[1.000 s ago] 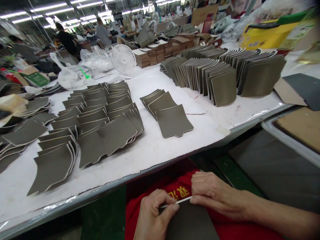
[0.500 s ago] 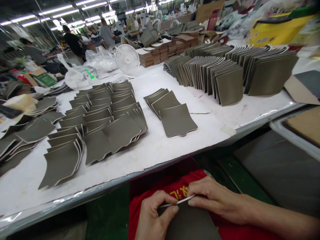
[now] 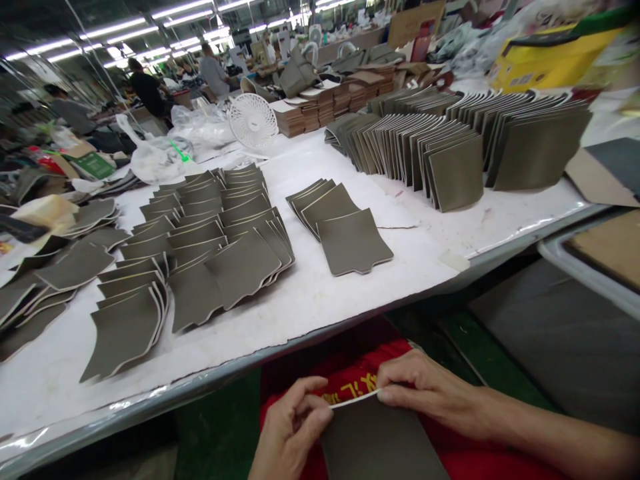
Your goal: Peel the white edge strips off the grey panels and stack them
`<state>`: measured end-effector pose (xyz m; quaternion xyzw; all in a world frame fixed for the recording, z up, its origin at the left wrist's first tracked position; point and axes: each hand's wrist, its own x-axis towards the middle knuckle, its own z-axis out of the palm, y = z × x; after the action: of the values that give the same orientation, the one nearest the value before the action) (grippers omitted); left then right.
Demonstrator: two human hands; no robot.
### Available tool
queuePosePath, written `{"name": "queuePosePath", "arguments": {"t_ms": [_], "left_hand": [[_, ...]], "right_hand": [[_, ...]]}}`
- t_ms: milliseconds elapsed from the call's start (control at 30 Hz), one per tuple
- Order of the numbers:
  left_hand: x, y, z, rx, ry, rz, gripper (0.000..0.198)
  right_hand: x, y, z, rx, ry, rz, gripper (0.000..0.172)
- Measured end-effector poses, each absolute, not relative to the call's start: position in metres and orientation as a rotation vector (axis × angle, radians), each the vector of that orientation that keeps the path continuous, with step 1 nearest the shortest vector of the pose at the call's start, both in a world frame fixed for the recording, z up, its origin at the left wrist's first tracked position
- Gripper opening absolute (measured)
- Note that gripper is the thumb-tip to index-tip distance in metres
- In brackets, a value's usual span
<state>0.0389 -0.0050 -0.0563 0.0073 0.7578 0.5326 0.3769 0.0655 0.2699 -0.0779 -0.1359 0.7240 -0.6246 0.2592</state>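
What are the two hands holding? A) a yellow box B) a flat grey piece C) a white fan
B: the left hand and right hand each pinch a top corner of a flat grey piece over the lap.

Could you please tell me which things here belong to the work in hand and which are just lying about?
In hand: grey-green leather panel with pale edge, left hand, right hand.

Lying about: small white desk fan, yellow cardboard box, clear plastic bags.
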Motion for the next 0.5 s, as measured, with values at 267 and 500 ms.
{"name": "queuePosePath", "arguments": {"t_ms": [267, 500], "left_hand": [[0.04, 0.001, -0.054, 0.042, 2.009, 1.282, 0.055], [0.027, 0.034, -0.04, 0.471, 2.176, 1.054, 0.035]], "right_hand": [[0.066, 0.277, -0.081, -0.393, 1.973, -1.688, 0.048], [0.069, 0.279, -0.071, -0.432, 2.106, -1.624, 0.043]]}}
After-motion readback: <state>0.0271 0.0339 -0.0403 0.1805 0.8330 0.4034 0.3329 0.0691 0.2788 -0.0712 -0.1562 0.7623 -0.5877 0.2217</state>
